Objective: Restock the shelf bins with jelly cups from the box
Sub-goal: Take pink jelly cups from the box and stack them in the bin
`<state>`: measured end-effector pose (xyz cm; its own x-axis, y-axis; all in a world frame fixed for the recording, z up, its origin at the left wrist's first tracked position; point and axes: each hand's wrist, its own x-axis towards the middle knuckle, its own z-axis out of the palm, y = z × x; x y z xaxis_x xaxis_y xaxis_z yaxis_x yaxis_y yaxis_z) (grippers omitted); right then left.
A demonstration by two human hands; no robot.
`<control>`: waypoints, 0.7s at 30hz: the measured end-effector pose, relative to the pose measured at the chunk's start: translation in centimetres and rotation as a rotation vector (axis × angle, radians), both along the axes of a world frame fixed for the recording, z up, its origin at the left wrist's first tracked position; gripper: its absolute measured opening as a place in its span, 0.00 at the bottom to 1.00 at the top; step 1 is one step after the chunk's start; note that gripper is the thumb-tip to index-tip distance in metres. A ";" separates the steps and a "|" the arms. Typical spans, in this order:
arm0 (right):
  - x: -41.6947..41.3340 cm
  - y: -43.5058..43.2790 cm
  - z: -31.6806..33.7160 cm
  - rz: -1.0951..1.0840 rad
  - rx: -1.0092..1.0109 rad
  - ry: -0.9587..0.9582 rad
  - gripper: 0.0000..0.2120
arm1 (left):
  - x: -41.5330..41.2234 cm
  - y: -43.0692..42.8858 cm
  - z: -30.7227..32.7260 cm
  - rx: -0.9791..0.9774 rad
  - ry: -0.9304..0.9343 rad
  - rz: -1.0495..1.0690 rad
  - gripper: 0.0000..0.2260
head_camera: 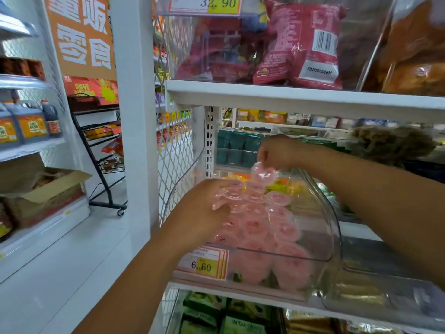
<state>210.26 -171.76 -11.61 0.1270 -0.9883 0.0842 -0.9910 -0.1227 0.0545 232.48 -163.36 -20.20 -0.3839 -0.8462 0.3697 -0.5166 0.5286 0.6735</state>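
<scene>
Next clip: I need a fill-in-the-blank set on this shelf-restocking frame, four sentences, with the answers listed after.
1. The jelly cups in the clear bin are ____ in colour.
2. The price tag on that bin's front reads ____.
3. The upper price tag, on the shelf above, reads ____.
4. Of the left hand and the right hand, both holding cups, the higher one is the ____.

Missing words: pink; 6.60; 32.90; right

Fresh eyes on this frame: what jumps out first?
The clear bin at centre, heaped with pink jelly cups, both hands over it: the left hand grips a cluster of cups, the right hand pinches more above. Then the 6.60 price tag on its front and red snack packets on the shelf above.
</scene>
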 end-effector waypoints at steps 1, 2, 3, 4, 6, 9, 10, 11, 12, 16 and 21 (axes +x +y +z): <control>-0.7 -0.7 -0.5 -0.039 -0.003 0.122 0.08 | -0.1 0.0 -0.1 -0.006 -0.039 -0.004 0.19; -1.4 -1.2 -1.2 -0.068 0.010 0.196 0.09 | -0.1 -0.1 -0.2 -0.004 -0.066 0.000 0.18; -1.7 -1.5 -1.7 -0.093 0.028 0.242 0.09 | -0.1 -0.1 -0.3 0.002 -0.082 0.009 0.18; -1.9 -1.7 -2.1 -0.104 0.036 0.268 0.09 | -0.1 -0.2 -0.3 0.009 -0.089 0.017 0.18; -2.2 -1.9 -2.6 -0.106 0.033 0.278 0.10 | -0.1 -0.2 -0.3 0.007 -0.093 0.022 0.18; -2.0 -1.9 -2.6 -0.120 0.004 0.268 0.12 | -0.1 -0.1 -0.3 0.008 -0.090 0.016 0.17; -1.8 -1.7 -2.5 -0.114 0.010 0.287 0.14 | -0.2 -0.1 -0.3 0.013 -0.089 0.016 0.17; -1.6 -1.4 -2.3 -0.099 0.030 0.312 0.16 | -0.1 -0.1 -0.3 0.016 -0.089 0.016 0.17; -1.4 -1.1 -2.3 -0.076 0.065 0.337 0.18 | -0.1 -0.1 -0.3 0.019 -0.090 0.015 0.17; -0.9 -0.2 -2.7 -0.072 0.239 0.456 0.22 | -0.1 -0.2 -0.3 0.021 -0.094 0.013 0.18; -0.7 0.5 -2.4 -0.050 0.176 0.374 0.22 | -0.2 -0.5 -0.5 0.004 -0.077 0.025 0.17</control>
<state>209.55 -171.25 -14.05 0.0687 -0.9892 -0.1291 -0.9119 -0.1148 0.3941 232.24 -163.89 -20.66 -0.3899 -0.8570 0.3368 -0.5800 0.5127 0.6331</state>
